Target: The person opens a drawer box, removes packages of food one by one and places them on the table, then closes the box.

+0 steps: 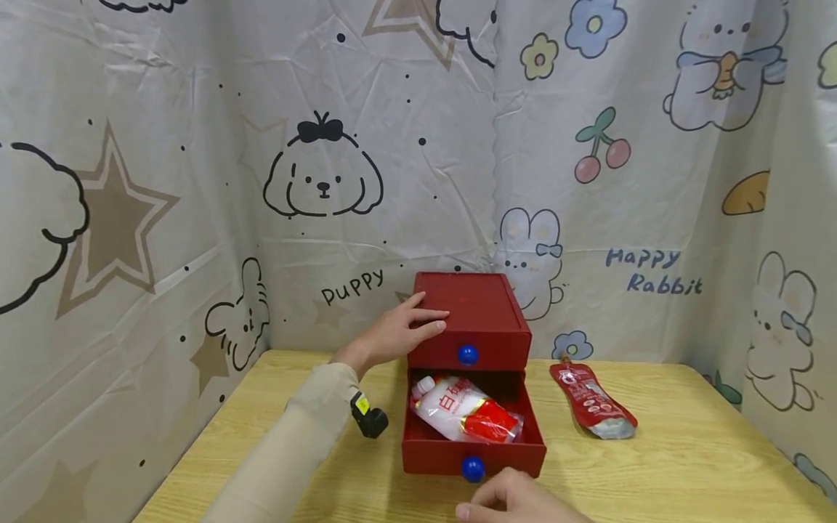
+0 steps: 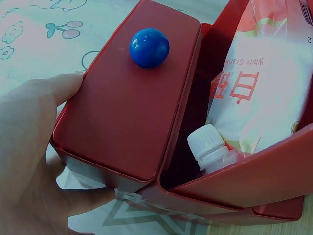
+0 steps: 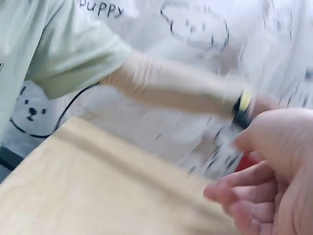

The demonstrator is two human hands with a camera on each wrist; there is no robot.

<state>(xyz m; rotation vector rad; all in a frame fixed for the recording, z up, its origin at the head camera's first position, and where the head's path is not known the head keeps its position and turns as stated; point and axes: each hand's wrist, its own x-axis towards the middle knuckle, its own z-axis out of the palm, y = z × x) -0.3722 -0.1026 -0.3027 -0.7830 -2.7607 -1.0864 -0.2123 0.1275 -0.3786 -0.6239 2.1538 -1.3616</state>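
Note:
A red two-drawer box (image 1: 467,301) stands on the table, its lower drawer (image 1: 434,456) pulled out. In that drawer lies a spouted pouch of white granulated sugar (image 1: 451,407), its white cap (image 2: 208,142) at the drawer's left. My left hand (image 1: 399,330) rests on the box's upper left edge, fingers extended over the top; the left wrist view shows a digit along the side too. Just in front of the lower drawer's blue knob (image 1: 473,468) is my right hand (image 1: 519,501), apart from it. Its fingers (image 3: 252,191) are loosely bent and hold nothing.
A red spouted pouch (image 1: 591,403) lies on the wooden table (image 1: 680,436) to the right of the box. Printed curtains (image 1: 392,181) hang behind and at both sides. The upper drawer, with its blue knob (image 2: 149,48), is closed.

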